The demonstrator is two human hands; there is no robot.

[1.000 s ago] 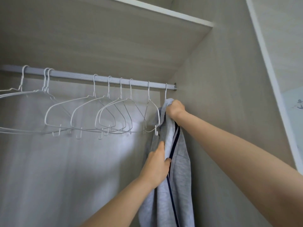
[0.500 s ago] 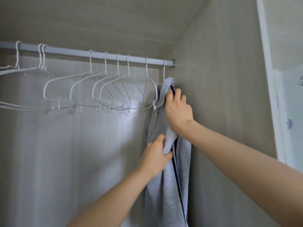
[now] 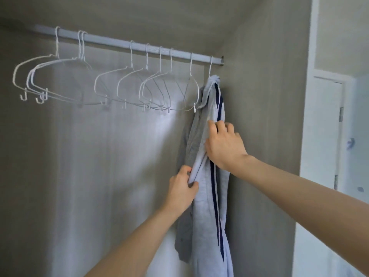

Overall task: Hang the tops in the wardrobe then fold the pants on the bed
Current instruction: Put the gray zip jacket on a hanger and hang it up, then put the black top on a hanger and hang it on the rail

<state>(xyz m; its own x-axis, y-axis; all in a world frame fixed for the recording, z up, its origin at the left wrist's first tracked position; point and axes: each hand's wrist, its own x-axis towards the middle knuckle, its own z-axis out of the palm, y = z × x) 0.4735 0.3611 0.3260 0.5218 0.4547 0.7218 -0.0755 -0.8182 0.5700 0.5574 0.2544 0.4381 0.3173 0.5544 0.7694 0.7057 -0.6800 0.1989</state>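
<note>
i'm in the hanging step: the light grey top (image 3: 211, 196) with the dark stripe hangs on the last hanger (image 3: 210, 65) at the right end of the rail (image 3: 123, 45), hard against the wardrobe's side wall (image 3: 263, 116), at about two o'clock from centre. a darker grey garment (image 3: 188, 136) hangs just behind it. my left hand (image 3: 182, 189) has its fingers clamped on a fold of the top's front edge, at five o'clock; my right hand (image 3: 224, 146) lies against the cloth higher up, fingers loosely bent, though i can't tell if they pinch it. next, i judge, calls for tugging the fabric straight, then letting go. the empty hangers (image 3: 127, 86) sit along the rail at ten o'clock.
</note>
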